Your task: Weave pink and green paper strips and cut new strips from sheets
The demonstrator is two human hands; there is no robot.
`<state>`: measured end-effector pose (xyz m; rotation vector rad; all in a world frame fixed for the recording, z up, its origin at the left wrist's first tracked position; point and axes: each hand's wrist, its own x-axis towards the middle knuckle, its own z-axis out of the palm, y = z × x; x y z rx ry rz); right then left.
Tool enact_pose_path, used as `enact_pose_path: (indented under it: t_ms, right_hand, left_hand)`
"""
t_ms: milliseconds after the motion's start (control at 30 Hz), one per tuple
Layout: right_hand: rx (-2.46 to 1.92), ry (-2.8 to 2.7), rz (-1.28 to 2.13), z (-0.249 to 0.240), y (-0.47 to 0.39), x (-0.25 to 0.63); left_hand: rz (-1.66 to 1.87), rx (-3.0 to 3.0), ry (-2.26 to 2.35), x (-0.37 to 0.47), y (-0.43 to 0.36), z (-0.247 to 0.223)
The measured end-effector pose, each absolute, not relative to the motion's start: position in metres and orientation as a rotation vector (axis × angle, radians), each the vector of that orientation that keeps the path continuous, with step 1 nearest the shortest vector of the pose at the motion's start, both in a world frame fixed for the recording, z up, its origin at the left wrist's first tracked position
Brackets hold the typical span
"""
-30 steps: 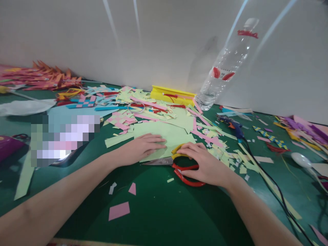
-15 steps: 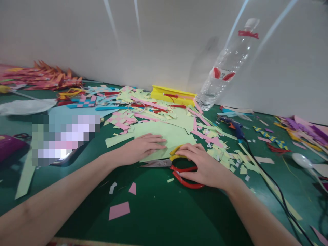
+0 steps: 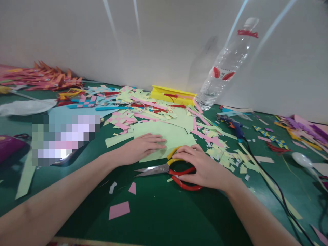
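Note:
My left hand (image 3: 139,149) lies flat, fingers stretched out, on a light green sheet of paper (image 3: 164,133). Scissors (image 3: 156,169) with one yellow and one red handle are in my right hand (image 3: 198,165), which has its fingers round the handles. Their blades stand slightly apart and point left over the green table, just below the paper's near edge. Small pink paper scraps (image 3: 119,210) lie nearer to me.
Paper strips and cuttings (image 3: 125,119) cover the back. A clear bottle (image 3: 222,68) leans on the wall by a yellow folded strip (image 3: 174,95). On the right are a blue glue gun (image 3: 237,130) with a black cord and a white spoon (image 3: 302,159). A pixelated phone-like object (image 3: 66,143) lies left.
The scissors have shifted slightly left and towards me, away from the paper's edge, and their blades have parted a little. My left hand has stayed in place.

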<state>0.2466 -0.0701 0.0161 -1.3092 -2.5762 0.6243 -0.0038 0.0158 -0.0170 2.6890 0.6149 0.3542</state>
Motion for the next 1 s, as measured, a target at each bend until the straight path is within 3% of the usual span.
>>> enact_pose_path:
  t_ms: [367,500,633,700,1000]
  right_hand:
    - [-1.329,-2.323,0.625,0.027,-0.064,0.283]
    - [-1.432,-2.057,0.382,0.024,-0.054,0.297]
    - [-1.831,-1.81,-0.135,0.006,-0.042,0.304]
    - [-1.972,-1.7,-0.223,-0.003,-0.036,0.308]
    - [-2.168,-1.563,-0.094,-0.017,-0.028,0.323]
  left_hand:
    - [0.525,2.577,0.888,-0.014,0.02,-0.009]
    - [0.602,2.686,0.888,-0.014,0.019,-0.009]
    - [0.467,2.829,0.854,-0.011,0.012,-0.011]
    - [0.393,2.863,0.869,-0.009,0.008,-0.011]
    - [0.331,2.897,0.892,-0.008,0.006,-0.008]
